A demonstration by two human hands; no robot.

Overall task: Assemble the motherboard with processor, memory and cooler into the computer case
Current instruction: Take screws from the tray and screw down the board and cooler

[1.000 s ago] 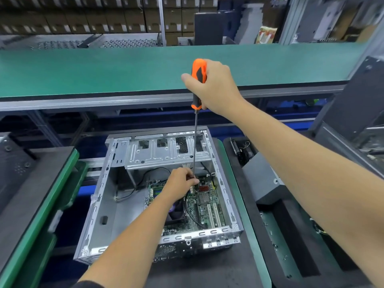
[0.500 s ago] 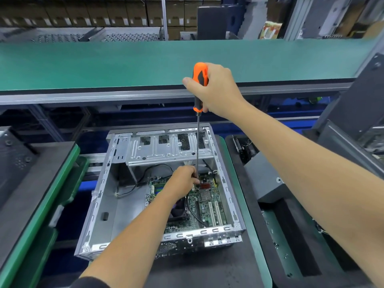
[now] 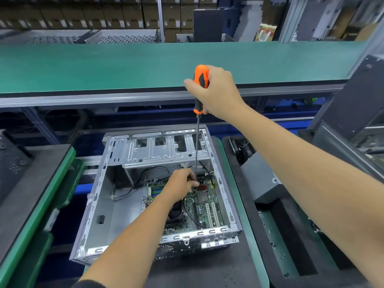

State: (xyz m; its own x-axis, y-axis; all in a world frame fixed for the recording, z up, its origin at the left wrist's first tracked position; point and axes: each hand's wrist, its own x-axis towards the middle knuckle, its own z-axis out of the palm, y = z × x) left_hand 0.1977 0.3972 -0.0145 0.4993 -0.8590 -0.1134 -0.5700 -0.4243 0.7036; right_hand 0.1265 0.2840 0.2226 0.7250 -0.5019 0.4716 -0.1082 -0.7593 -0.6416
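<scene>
Computer case (image 3: 97, 206) lies open side up on dark work mat, so board is reached from above. Motherboard (image 3: 204, 201) sits flat on case floor, right half, cooler largely hidden under left forearm. Screwdriver (image 3: 200, 88) stands near vertical, long shaft dropping past drive bay to board's far edge. Right hand (image 3: 218, 92) wraps fingers round orange handle, high up, likely for turning and downward push. Left hand (image 3: 180, 183) pinches shaft near tip, probably steadying bit on mounting screw; screw itself not visible.
</scene>
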